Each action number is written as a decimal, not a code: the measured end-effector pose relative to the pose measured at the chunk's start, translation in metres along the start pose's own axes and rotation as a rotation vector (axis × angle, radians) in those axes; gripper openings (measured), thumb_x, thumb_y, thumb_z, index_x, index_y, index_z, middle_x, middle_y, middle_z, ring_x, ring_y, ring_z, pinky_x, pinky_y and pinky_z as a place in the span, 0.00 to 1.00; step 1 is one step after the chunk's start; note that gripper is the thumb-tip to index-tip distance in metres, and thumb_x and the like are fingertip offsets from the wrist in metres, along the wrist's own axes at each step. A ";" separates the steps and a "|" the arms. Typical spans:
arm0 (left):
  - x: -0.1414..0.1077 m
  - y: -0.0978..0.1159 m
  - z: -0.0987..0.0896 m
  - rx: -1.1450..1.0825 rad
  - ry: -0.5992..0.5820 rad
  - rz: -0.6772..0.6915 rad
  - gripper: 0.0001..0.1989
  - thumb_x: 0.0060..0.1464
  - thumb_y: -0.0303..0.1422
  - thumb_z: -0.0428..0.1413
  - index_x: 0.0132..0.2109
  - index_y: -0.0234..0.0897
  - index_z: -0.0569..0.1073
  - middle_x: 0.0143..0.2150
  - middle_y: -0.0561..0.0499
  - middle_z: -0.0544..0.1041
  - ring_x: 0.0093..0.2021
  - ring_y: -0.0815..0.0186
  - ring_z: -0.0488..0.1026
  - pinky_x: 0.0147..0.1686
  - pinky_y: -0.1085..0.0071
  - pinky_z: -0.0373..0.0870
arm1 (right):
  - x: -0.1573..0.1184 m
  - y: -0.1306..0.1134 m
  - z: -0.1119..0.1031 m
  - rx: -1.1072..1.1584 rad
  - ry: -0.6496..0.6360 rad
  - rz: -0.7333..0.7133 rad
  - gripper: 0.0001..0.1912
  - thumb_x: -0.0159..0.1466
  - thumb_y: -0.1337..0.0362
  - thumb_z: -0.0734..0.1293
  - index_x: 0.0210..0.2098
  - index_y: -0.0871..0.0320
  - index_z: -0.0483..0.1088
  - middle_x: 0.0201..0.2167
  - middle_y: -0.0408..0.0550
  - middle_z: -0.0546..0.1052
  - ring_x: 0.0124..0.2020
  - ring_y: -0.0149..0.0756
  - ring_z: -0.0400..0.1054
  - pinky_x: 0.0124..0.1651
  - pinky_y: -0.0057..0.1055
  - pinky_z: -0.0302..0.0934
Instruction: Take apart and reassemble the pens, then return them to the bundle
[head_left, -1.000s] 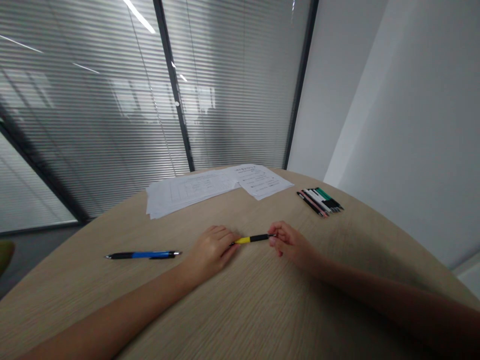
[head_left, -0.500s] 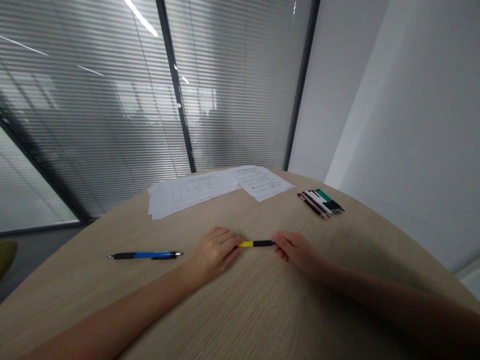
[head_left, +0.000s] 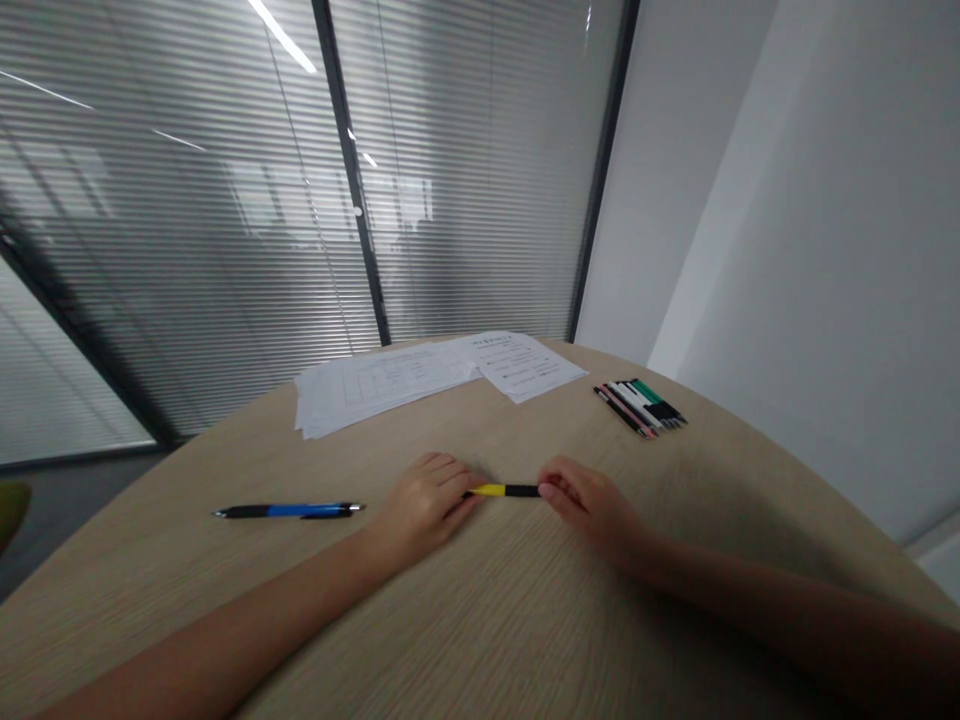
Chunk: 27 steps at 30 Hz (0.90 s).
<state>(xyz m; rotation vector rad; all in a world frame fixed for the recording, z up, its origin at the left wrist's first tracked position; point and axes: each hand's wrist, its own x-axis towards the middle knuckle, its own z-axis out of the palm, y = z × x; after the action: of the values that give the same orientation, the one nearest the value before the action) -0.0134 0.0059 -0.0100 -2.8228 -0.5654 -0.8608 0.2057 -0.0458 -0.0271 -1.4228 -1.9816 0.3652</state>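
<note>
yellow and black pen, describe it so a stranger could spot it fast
On the curved wooden table, find the left hand and right hand. The short yellow and black pen lies between them, unlike the longer blue pen farther left.

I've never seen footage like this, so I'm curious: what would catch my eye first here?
Your eye would likely go first to the yellow-and-black pen between the left hand and the right hand, near the front of the pale wooden table. To the left lies a blue-and-black pen. Near the far edge are white papers, with a bundle of pens to their right.
</note>
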 end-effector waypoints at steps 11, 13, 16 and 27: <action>0.002 0.002 -0.006 0.010 0.025 0.070 0.07 0.55 0.27 0.47 0.37 0.33 0.69 0.27 0.50 0.72 0.29 0.68 0.66 0.33 0.69 0.63 | -0.002 -0.003 -0.003 0.091 -0.026 -0.047 0.07 0.60 0.66 0.53 0.35 0.56 0.61 0.25 0.43 0.67 0.26 0.30 0.60 0.31 0.28 0.54; 0.001 0.002 -0.007 0.025 0.049 0.083 0.06 0.54 0.27 0.47 0.37 0.34 0.69 0.27 0.50 0.72 0.28 0.68 0.66 0.33 0.70 0.63 | -0.002 -0.002 -0.002 0.118 -0.050 -0.039 0.08 0.60 0.66 0.53 0.37 0.57 0.60 0.21 0.40 0.64 0.23 0.29 0.58 0.28 0.27 0.52; 0.000 0.002 -0.008 0.058 0.078 0.099 0.06 0.54 0.27 0.48 0.37 0.33 0.68 0.27 0.51 0.72 0.29 0.68 0.66 0.32 0.70 0.62 | -0.001 0.001 -0.002 0.192 -0.091 -0.027 0.09 0.60 0.66 0.53 0.39 0.58 0.60 0.16 0.36 0.58 0.18 0.27 0.54 0.24 0.24 0.50; 0.007 0.045 -0.015 0.159 0.124 0.322 0.12 0.59 0.25 0.39 0.38 0.35 0.68 0.31 0.52 0.74 0.33 0.68 0.67 0.41 0.67 0.59 | -0.009 -0.034 -0.009 0.233 -0.413 -0.062 0.06 0.54 0.63 0.62 0.24 0.58 0.64 0.18 0.40 0.68 0.19 0.27 0.59 0.22 0.23 0.50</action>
<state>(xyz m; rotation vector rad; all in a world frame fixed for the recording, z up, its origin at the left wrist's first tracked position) 0.0016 -0.0366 0.0055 -2.5944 -0.1479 -0.8752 0.1886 -0.0675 -0.0040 -1.2048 -2.2095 0.8908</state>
